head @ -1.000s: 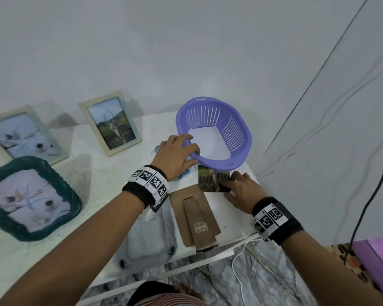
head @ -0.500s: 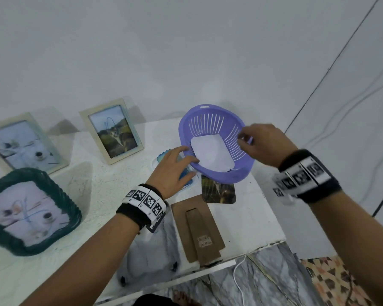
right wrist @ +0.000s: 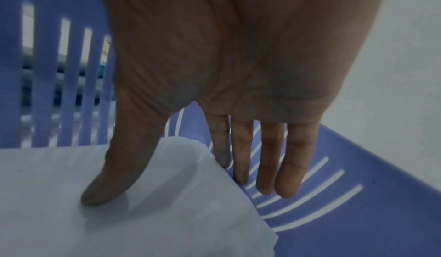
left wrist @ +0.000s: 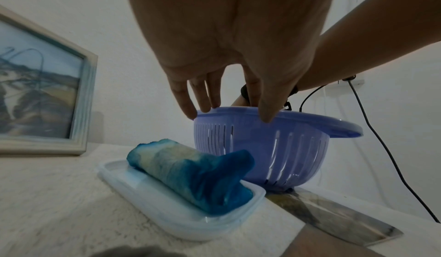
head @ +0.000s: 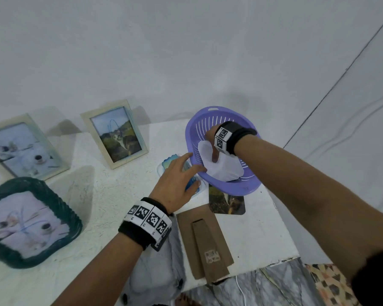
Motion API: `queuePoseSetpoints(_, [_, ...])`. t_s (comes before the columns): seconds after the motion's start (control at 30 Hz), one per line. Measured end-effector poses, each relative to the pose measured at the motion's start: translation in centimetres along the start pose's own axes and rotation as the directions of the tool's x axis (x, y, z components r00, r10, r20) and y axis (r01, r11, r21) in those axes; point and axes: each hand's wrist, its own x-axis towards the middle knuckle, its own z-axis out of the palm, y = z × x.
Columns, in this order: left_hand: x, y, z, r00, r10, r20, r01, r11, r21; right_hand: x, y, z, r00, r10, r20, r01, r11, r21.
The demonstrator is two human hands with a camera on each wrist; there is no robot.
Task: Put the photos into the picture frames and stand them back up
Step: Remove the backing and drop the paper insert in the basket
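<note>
A purple slotted basket [head: 237, 188] [left wrist: 262, 148] [right wrist: 358, 167] stands at the table's far right with a white sheet [head: 226, 168] [right wrist: 143, 223] lying inside. My right hand [head: 211, 146] [right wrist: 190, 191] reaches into it: the thumb presses on the sheet and the straight fingers lie along its edge. My left hand [head: 192, 164] [left wrist: 229, 112] rests straight fingers on the basket's near rim. A loose photo [head: 227, 203] [left wrist: 334, 221] lies partly under the basket. A brown frame back [head: 205, 241] with its stand lies flat in front.
Three filled frames stand at the left: a cream one [head: 117, 133] [left wrist: 47, 99], a pale one [head: 20, 149] and a dark green one [head: 29, 219]. A blue cloth [left wrist: 190, 176] lies in a white tray [head: 202, 188] by the basket. The table edge [head: 274, 261] is close on the right.
My right hand let go of the photo on the table, rose past the basket's far rim and went down inside onto the white sheet. The left hand stayed at the rim.
</note>
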Motion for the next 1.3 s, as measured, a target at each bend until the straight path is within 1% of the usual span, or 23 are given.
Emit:
queuePoseSetpoints(0.1, [0.1,-0.1,0.0,1.0,0.007,-0.004,-0.007,1.0,-0.006,-0.1,-0.6,-0.3,0.999,-0.021,-0.033,0.019,0.997,-0.077])
queuePoseSetpoints(0.2, [0.1,-0.1,0.0,1.0,-0.006,0.004,0.006,1.0,-0.011,1.0,-0.3,0.2,0.999,-0.025,-0.031,0.024,1.0,-0.017])
queuePoseSetpoints(0.27, [0.1,-0.1,-0.1,1.0,-0.011,0.017,0.011,1.0,-0.001,1.3,-0.1,0.4,0.997,0.015,-0.073,-0.014,1.0,0.019])
queuePoseSetpoints(0.37, [0.0,-0.1,-0.1,0.999,-0.016,0.029,0.016,1.0,0.006,1.5,0.0,0.1,0.993,0.097,-0.071,-0.092,0.993,0.071])
queuePoseSetpoints(0.43, [0.0,-0.1,-0.2,0.999,-0.023,0.042,0.022,1.0,0.015,1.7,0.3,-0.2,0.984,0.131,-0.121,-0.119,0.987,0.106])
queuePoseSetpoints(0.5, [0.0,-0.2,-0.2,0.998,-0.032,0.056,0.031,0.999,0.016,1.3,0.8,-0.6,0.967,0.11,-0.229,-0.071,0.982,0.172])
queuePoseSetpoints(0.53, [0.0,-0.2,-0.3,0.998,-0.032,0.06,0.031,0.999,0.016,0.9,1.2,-0.9,0.957,0.107,-0.27,-0.038,0.968,0.248])
queuePoseSetpoints(0.63, [-0.2,0.1,-0.7,0.999,-0.036,0.034,0.037,0.999,-0.005,-1.0,2.5,-2.0,0.927,0.152,-0.343,0.054,0.851,0.523])
queuePoseSetpoints(0.7, [-0.2,0.3,-1.4,0.997,-0.072,-0.017,0.071,0.996,-0.056,-2.8,3.3,-3.2,0.893,0.204,-0.402,0.115,0.759,0.641])
queuePoseSetpoints(0.77, [-0.3,0.5,-2.5,0.99,-0.117,-0.079,0.107,0.986,-0.128,-4.7,3.9,-4.0,0.848,0.255,-0.465,0.186,0.678,0.711])
queuePoseSetpoints(0.83, [-0.3,1.1,-3.9,0.967,-0.18,-0.179,0.133,0.959,-0.251,-7.2,4.0,-4.6,0.792,0.304,-0.529,0.281,0.587,0.759])
queuePoseSetpoints(0.87, [-0.4,1.6,-4.7,0.946,-0.236,-0.225,0.153,0.931,-0.331,-8.4,3.8,-4.9,0.761,0.318,-0.566,0.349,0.535,0.769])
queuePoseSetpoints(0.9, [-0.5,2.1,-5.6,0.921,-0.296,-0.251,0.172,0.891,-0.421,-9.7,3.2,-5.0,0.733,0.322,-0.599,0.417,0.482,0.77])
queuePoseSetpoints(0.93, [-0.7,2.6,-6.4,0.901,-0.345,-0.263,0.175,0.844,-0.507,-10.8,2.3,-4.9,0.717,0.318,-0.621,0.475,0.43,0.768])
queuePoseSetpoints(0.97, [-1.1,3.0,-7.2,0.887,-0.377,-0.268,0.168,0.802,-0.573,-11.8,1.2,-4.7,0.71,0.306,-0.634,0.518,0.383,0.765])
queuePoseSetpoints(1.03, [-2.5,3.6,-8.4,0.875,-0.406,-0.263,0.16,0.756,-0.635,-13.1,-1.3,-3.9,0.707,0.272,-0.653,0.577,0.311,0.755])
queuePoseSetpoints(1.1, [-4.4,3.8,-9.0,0.873,-0.432,-0.226,0.185,0.723,-0.666,-13.8,-4.0,-2.5,0.693,0.266,-0.67,0.611,0.277,0.742])
queuePoseSetpoints(1.17, [-6.6,3.4,-9.2,0.859,-0.475,-0.193,0.226,0.688,-0.69,-14.0,-6.6,-0.7,0.687,0.317,-0.654,0.595,0.27,0.757])
queuePoseSetpoints(1.23, [-8.8,2.8,-9.0,0.831,-0.527,-0.175,0.265,0.654,-0.709,-14.3,-9.2,1.2,0.71,0.398,-0.581,0.54,0.222,0.812])
queuePoseSetpoints(1.3, [-10.7,2.1,-8.6,0.792,-0.589,-0.16,0.308,0.612,-0.729,-14.5,-11.8,3.3,0.766,0.418,-0.488,0.487,0.116,0.865])
